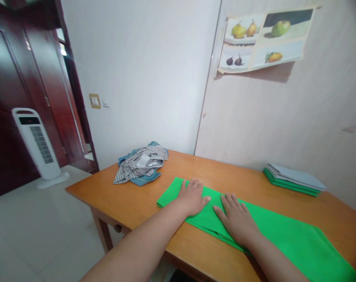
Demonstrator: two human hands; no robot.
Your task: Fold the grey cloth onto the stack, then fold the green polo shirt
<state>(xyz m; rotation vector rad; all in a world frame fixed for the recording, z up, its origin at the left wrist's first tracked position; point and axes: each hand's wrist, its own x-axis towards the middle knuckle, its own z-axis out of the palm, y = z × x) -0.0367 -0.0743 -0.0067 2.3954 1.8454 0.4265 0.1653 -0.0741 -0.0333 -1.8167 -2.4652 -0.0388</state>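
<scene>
A long bright green cloth lies folded along the near side of the wooden table. My left hand rests flat on the cloth's left end, fingers stretched out. My right hand lies flat on the cloth just to the right, fingers spread and pointing away from me. Neither hand holds anything; both palms press on the fabric.
A crumpled pile of striped grey and blue clothes sits at the table's far left corner. A stack of folded green and grey cloths lies by the wall at the right. A white tower fan stands on the tiled floor near a dark wooden door.
</scene>
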